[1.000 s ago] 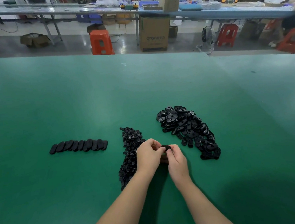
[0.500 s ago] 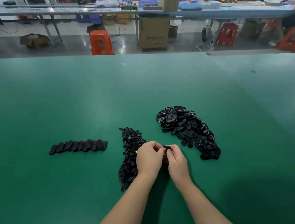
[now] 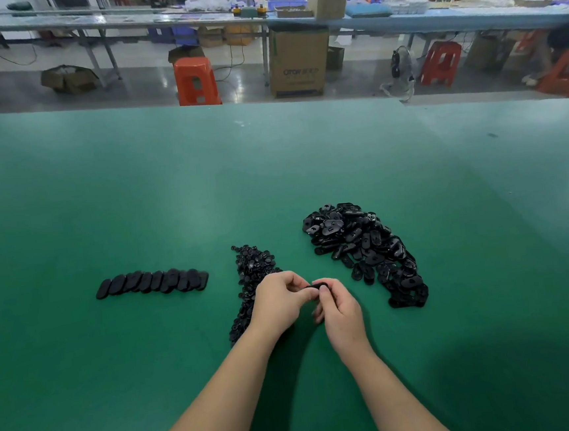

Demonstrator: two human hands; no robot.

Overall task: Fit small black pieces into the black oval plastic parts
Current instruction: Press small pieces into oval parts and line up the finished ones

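Observation:
My left hand (image 3: 278, 300) and my right hand (image 3: 337, 308) meet over the green table, fingers curled around one black oval part (image 3: 319, 285) pinched between them. Only its top edge shows; whether a small piece sits in it is hidden. Behind my left hand a long heap of small black pieces (image 3: 252, 273) stretches away from me. A bigger heap of black oval parts (image 3: 365, 249) lies to the right of my hands. On the left lies a neat overlapping row of oval parts (image 3: 153, 282).
The green table (image 3: 205, 188) spreads wide on all sides. Beyond its far edge are an orange stool (image 3: 196, 81), a cardboard box (image 3: 299, 61), a small fan (image 3: 400, 67), more red stools and long workbenches.
Both hands stay together on the oval part with only slight finger shifts. The heaps and the row have not moved.

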